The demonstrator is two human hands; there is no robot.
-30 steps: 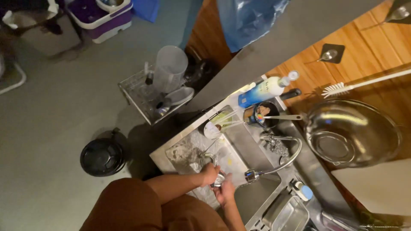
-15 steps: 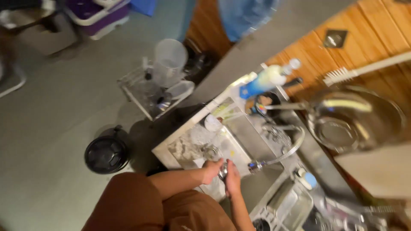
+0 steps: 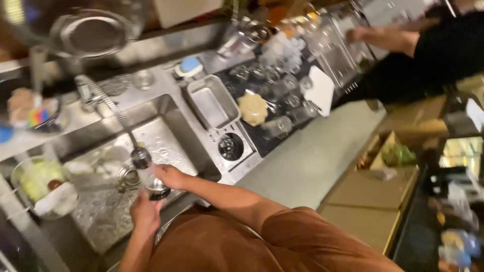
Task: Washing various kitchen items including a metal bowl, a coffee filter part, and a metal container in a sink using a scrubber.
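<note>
Both hands hold a clear drinking glass [image 3: 153,182] lower left of frame, over the steel sink [image 3: 166,113] beneath the spray faucet head [image 3: 140,157]. Left hand [image 3: 145,211] fingers wrap its base; right hand [image 3: 170,176] fingers curl around its side.

The wet, shiny stainless-steel sink basin [image 3: 108,211] gleamed under the light. The clear glass tumbler [image 3: 151,181] looked smooth and glossy. The flexible spring-coiled metal faucet hose [image 3: 108,108] was bright and ribbed. The small rectangular steel tray [image 3: 212,103] had a brushed sheen. The rust-brown cloth garment [image 3: 242,242] looked matt and soft.
</note>
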